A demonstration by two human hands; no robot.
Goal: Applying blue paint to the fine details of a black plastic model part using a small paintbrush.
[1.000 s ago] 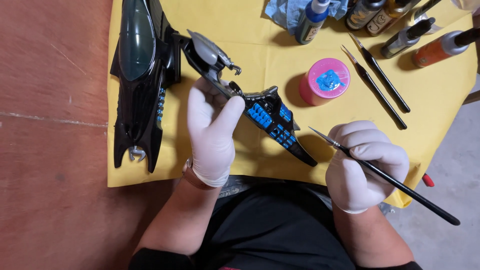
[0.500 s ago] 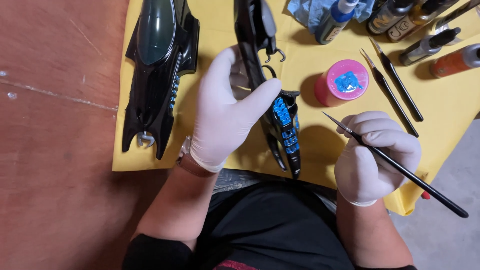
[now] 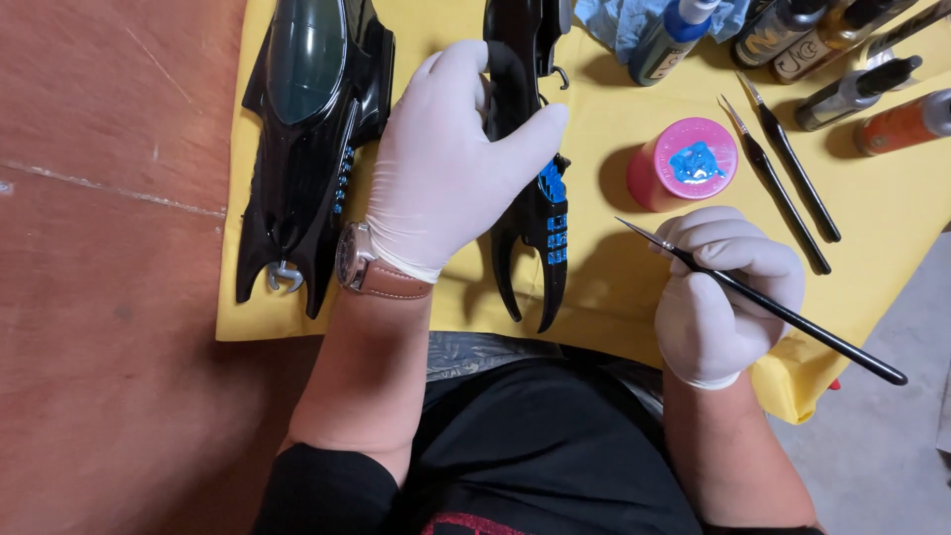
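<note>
My left hand (image 3: pixel 446 168), in a white glove with a brown-strapped watch, grips a black model part (image 3: pixel 540 233) with blue painted squares and two pointed prongs aimed toward me. The part stands lengthwise over the yellow cloth (image 3: pixel 614 287). In my gloved right hand (image 3: pixel 723 297) is a thin black paintbrush (image 3: pixel 792 317), its tip pointing up-left and a short way right of the part. A pink cap (image 3: pixel 693 163) holding blue paint sits just above my right hand.
A larger black model body (image 3: pixel 307 139) with a dark canopy lies on the cloth at the left. Two spare brushes (image 3: pixel 783 178) lie right of the pink cap. Several paint bottles (image 3: pixel 822 40) and a blue rag (image 3: pixel 634 20) line the top edge. A brown tabletop (image 3: pixel 109 297) lies at the left.
My left hand has turned the black part from a slant to nearly upright, prongs toward me, and shifted its grip higher. My right hand with the brush has barely moved.
</note>
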